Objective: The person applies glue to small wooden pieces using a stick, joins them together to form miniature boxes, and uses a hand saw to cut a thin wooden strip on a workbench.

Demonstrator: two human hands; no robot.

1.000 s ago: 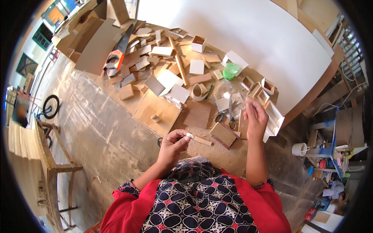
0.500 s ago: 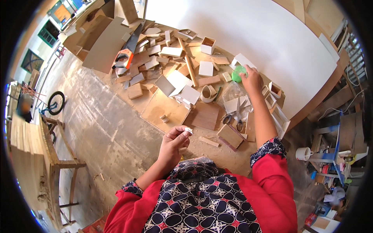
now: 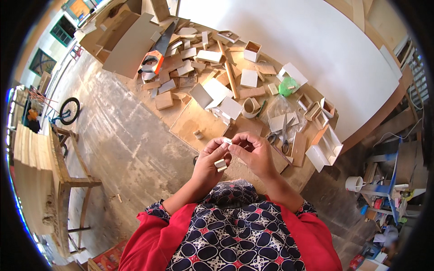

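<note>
Both hands [image 3: 211, 157] [image 3: 254, 154] are up close together, over the near edge of the bench [image 3: 298, 175]. Left one has thumb and fingers pinched closed on a small white piece [image 3: 228, 141], with a little block [image 3: 220, 165] tucked against its lower fingers. Right one is half curled, fingertips right at the other end of that white piece; can't tell if it's actually gripping. Just past the left hand there's a flat plywood board [image 3: 189, 124] along the bench's left edge, with a stubby wood bit [image 3: 198, 134] on it. Scissors [image 3: 285, 147] lie beyond the right hand, and a white tray [image 3: 323, 148] sits at the right edge. Farther out: a round tube [image 3: 250, 108], a green plastic bundle [image 3: 287, 86] near the far edge, plus a messy heap of offcuts [image 3: 185, 67] and an orange-handled saw [image 3: 151, 62] toward the far left corner.
</note>
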